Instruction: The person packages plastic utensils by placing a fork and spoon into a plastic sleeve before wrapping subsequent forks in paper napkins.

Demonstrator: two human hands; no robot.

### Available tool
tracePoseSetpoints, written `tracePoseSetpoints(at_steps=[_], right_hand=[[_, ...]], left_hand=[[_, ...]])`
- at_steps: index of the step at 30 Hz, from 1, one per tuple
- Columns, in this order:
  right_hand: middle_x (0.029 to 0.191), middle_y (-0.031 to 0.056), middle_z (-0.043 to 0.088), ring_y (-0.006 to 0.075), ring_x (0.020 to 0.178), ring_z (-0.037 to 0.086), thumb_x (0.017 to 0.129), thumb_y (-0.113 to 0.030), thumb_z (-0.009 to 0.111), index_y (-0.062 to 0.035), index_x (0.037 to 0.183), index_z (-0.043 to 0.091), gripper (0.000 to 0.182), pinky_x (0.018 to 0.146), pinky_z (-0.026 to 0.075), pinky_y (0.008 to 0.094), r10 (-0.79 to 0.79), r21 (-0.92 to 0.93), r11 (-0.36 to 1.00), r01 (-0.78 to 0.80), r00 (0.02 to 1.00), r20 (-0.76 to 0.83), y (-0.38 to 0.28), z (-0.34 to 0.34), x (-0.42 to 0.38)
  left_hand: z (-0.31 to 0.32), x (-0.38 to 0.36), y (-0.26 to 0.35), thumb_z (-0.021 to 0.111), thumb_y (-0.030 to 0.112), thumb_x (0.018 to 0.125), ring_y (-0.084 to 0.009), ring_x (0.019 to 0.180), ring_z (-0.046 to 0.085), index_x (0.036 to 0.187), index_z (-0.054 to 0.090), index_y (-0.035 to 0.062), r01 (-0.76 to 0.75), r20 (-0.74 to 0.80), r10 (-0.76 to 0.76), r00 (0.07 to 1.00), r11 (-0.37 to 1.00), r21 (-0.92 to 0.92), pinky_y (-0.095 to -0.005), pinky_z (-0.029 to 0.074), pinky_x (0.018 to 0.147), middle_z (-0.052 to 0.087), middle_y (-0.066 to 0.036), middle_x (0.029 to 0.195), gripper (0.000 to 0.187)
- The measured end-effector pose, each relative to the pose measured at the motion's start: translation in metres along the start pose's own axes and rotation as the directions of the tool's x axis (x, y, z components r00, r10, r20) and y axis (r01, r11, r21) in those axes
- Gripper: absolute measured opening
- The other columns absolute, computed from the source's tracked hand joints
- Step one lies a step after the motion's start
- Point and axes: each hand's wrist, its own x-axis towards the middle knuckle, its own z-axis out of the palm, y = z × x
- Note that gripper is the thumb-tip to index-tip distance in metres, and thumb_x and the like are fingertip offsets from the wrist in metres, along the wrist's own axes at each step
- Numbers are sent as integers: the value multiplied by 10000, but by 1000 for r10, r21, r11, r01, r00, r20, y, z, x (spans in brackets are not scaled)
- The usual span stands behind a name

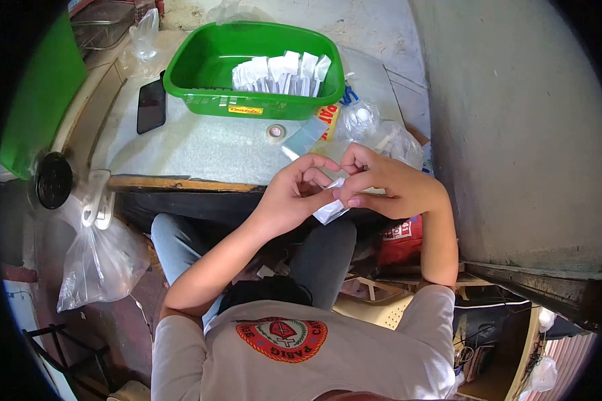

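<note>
Over the table's front edge, my left hand (pixel 302 187) and my right hand (pixel 380 182) meet, fingers bent. Between them they pinch a small white packet (pixel 330 210), which hangs below the fingertips. Its upper part is partly hidden by the fingers. Beyond my hands, a green basin (pixel 254 103) on the table holds a row of several white-topped packets (pixel 284 72). A roll of tape (pixel 275 132) lies in front of the basin, and a clear plastic sheet (pixel 302 138) is just behind my hands.
A black phone (pixel 151 107) lies left of the basin. Clear plastic bags (pixel 398 144) and a yellow-and-red package (pixel 328 120) are at the table's right. A filled plastic bag (pixel 104 264) hangs at the left. A grey wall (pixel 515 134) rises on the right.
</note>
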Motion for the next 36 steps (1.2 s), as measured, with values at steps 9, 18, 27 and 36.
tracePoseSetpoints(at_steps=[9, 18, 27, 36], right_hand=[[948, 54, 370, 201, 876, 412, 837, -50, 687, -69, 877, 654, 55, 800, 366, 290, 65, -18, 998, -66, 996, -52, -1, -5, -4], [962, 51, 540, 221, 868, 522, 668, -13, 721, -154, 924, 741, 293, 710, 447, 349, -126, -510, 852, -122, 897, -425, -18, 6, -14], [1141, -36, 620, 169, 1030, 569, 683, -253, 772, -320, 984, 731, 311, 961, 434, 437, -461, -928, 310, -207, 820, -338, -26, 41, -14], [1097, 9, 638, 212, 981, 616, 759, -168, 731, -219, 1210, 625, 466, 963, 428, 463, -246, -786, 610, -103, 918, -312, -15, 52, -14]], left_hand=[[0, -2, 6, 706, -4, 851, -9, 695, 526, 1154, 559, 62, 29, -19, -28, 999, 998, 61, -177, 406, 609, 609, 36, 803, 342], [-3, -10, 13, 660, -59, 870, -24, 781, 563, 1171, 539, 40, 8, -37, -4, 999, 994, 105, -186, 435, 713, 627, 26, 821, 339], [-8, -22, 29, 667, -28, 870, -27, 720, 550, 1206, 499, 48, -69, -45, 73, 996, 995, 78, -196, 411, 644, 626, 17, 809, 383], [-31, -20, 35, 648, -41, 871, -52, 814, 558, 1277, 457, 52, -4, 179, -2, 984, 1000, 30, -204, 414, 702, 622, -4, 866, 458]])
